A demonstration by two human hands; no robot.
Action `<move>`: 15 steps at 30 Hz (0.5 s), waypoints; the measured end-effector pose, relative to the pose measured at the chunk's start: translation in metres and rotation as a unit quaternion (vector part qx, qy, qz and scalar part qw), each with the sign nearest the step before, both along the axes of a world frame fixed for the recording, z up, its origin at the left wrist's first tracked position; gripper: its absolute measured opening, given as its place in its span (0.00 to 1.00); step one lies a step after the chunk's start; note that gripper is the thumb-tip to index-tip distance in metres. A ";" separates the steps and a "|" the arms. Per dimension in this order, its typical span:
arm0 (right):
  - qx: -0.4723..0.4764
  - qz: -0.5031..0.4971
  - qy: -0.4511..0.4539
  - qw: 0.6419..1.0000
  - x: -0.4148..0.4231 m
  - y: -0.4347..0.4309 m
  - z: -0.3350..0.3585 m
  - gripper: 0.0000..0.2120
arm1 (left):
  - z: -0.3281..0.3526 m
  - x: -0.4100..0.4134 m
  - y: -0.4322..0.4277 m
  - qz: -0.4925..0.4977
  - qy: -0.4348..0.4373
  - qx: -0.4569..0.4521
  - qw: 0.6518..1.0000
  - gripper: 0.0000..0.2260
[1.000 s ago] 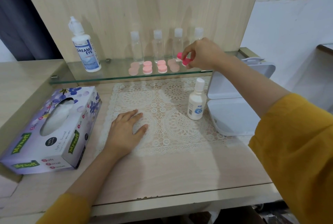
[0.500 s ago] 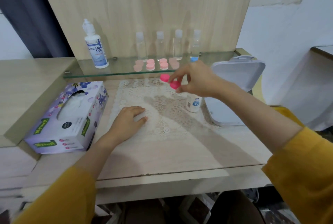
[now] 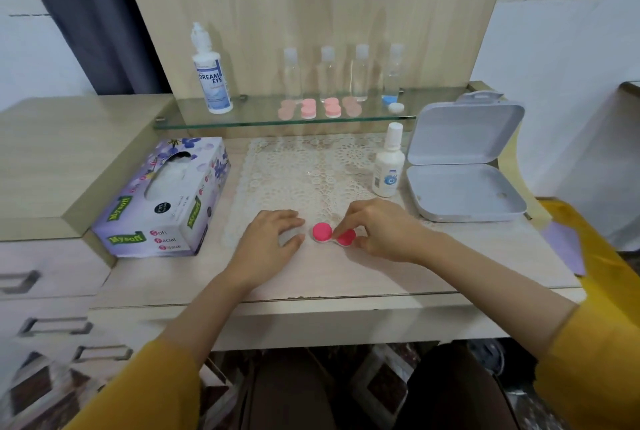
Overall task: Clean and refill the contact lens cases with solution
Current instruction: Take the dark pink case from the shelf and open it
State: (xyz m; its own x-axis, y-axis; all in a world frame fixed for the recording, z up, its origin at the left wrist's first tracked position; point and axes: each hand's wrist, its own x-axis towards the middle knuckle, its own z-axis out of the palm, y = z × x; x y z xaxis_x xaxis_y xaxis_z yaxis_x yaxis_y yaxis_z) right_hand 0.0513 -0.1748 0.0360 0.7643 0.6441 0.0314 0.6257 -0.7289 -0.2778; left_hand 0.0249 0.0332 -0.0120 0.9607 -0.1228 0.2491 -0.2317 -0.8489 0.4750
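A contact lens case with two bright pink caps point(image 3: 322, 232) lies on the desk near the front edge of the lace mat point(image 3: 304, 173). My right hand point(image 3: 381, 234) pinches its right cap between thumb and fingers. My left hand point(image 3: 268, 244) rests flat on the desk just left of the case, fingers relaxed and not touching it. A small white solution bottle point(image 3: 388, 166) stands upright at the mat's right side. Several pale pink lens cases point(image 3: 318, 108) and a blue and white one point(image 3: 393, 104) sit on the glass shelf point(image 3: 259, 119).
A large Dream Eye solution bottle point(image 3: 211, 76) and several small clear bottles point(image 3: 343, 73) stand on the shelf. A tissue box point(image 3: 166, 201) lies at the left. An open white box point(image 3: 460, 166) sits at the right. Drawers are at the lower left.
My right hand carried the pink-capped case from the shelf down to the desk in front of me. My left hand stayed flat on the desk.
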 end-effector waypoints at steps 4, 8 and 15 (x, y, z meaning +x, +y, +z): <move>0.063 -0.015 0.008 0.998 -0.002 -0.002 -0.003 0.13 | 0.000 -0.005 -0.003 0.004 -0.024 -0.023 0.999 0.12; 0.133 -0.062 0.043 0.988 -0.004 -0.004 -0.007 0.14 | 0.002 -0.008 -0.009 -0.004 -0.025 -0.059 0.998 0.13; 0.154 -0.106 0.041 0.982 -0.008 0.003 -0.025 0.13 | 0.002 -0.012 -0.020 -0.046 -0.020 -0.063 0.997 0.15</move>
